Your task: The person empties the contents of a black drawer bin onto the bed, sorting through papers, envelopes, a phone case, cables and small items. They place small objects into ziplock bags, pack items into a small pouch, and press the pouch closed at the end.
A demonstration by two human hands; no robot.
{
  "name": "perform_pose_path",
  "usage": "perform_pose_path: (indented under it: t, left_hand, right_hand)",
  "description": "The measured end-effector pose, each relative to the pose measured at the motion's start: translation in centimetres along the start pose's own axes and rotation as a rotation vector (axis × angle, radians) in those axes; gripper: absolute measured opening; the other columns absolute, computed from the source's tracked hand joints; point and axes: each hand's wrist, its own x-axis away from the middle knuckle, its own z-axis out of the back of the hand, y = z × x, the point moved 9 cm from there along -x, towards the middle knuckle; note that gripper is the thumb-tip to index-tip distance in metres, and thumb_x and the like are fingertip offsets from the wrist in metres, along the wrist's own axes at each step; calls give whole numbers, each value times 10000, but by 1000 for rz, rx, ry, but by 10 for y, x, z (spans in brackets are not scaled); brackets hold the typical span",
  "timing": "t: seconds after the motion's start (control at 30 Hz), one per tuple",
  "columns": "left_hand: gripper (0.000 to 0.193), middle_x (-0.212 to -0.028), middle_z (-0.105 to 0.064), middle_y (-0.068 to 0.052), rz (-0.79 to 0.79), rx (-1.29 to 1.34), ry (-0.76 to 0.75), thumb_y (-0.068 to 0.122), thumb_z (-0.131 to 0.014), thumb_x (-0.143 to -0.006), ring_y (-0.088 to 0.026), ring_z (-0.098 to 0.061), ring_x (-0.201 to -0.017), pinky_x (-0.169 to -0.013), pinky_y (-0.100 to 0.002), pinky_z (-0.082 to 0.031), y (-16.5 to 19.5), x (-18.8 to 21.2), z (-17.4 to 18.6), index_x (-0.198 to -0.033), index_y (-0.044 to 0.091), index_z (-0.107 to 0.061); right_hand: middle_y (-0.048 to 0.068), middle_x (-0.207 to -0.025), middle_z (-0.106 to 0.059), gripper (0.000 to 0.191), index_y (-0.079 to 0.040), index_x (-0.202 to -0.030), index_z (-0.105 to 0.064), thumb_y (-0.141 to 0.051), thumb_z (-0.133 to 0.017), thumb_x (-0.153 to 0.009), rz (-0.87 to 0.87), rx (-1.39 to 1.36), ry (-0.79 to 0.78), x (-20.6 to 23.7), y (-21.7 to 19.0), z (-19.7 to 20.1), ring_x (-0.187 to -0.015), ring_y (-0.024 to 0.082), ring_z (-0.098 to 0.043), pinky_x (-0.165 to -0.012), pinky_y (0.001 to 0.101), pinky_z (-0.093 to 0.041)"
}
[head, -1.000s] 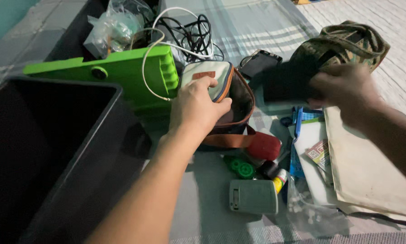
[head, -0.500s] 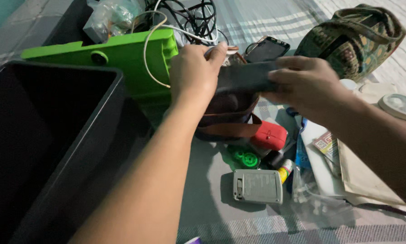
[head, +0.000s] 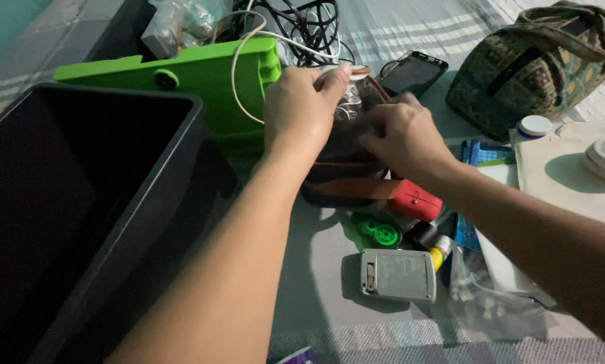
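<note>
Left hand point(head: 301, 108) grips the dark pouch point(head: 346, 158) rim, fingers pinching it open; right hand point(head: 400, 138) pushes inside, fingers curled, pinched item hidden. Best held wide, steady.

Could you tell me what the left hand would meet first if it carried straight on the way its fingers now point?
Probably the tangle of black and white cables just beyond the pouch the left hand grips, though depth is unclear.

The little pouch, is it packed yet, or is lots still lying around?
Not finished. The black bin looks empty. Both hands, left hand and right hand, are at the open pouch. The red case, green spool and grey box lie loose beside it.
</note>
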Motion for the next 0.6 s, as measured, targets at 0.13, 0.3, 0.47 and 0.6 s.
perform_pose_path:
  t: [0.13, 0.3, 0.47, 0.6]
  left_hand:
    - [486, -667, -707, -165, 6, -31, 21, 510, -672, -896, -372, -712, -658, -607, -473, -533, 1, 2, 1, -755, 52, -754]
    - [430, -718, -735, -151, -24, 47, 18, 494, -633, -913, -359, -730, -686, -623, -468, -543, 8, 8, 0, -880, 96, -790]
    - [435, -743, -740, -163, 55, -49, 21, 495, -659, -892, -374, -727, -728, -653, -480, -553, 14, 4, 9, -841, 84, -790]
    - [421, -773, -739, -166, -6, -68, 11, 478, -674, -893, -366, -737, -752, -666, -464, -571, 30, 11, 9, -858, 75, -789]
  right_hand:
    - [150, -1109, -751, 272, -182, -1012, -809, -260, -772, -753, 373, 120, 62, 4, -32, -10, -1117, 354, -623, -901, 542, -479]
    - [84, -1088, -760, 340, -231, -1111, -804, -294, -770, -778, 113, 41, -273, -11, -11, -35, -1026, 331, -693, -893, 463, -539]
    - [66, -1074, -772, 399, -241, -1141, -793, -260, -797, -743, -151, -57, -502, -20, -6, -35, -994, 284, -732, -913, 422, -560]
    - [136, -1043, -742, 364, -154, -1171, -774, -189, -759, -809, 199, -122, -304, -2, -43, 8, -970, 320, -707, -895, 433, -550]
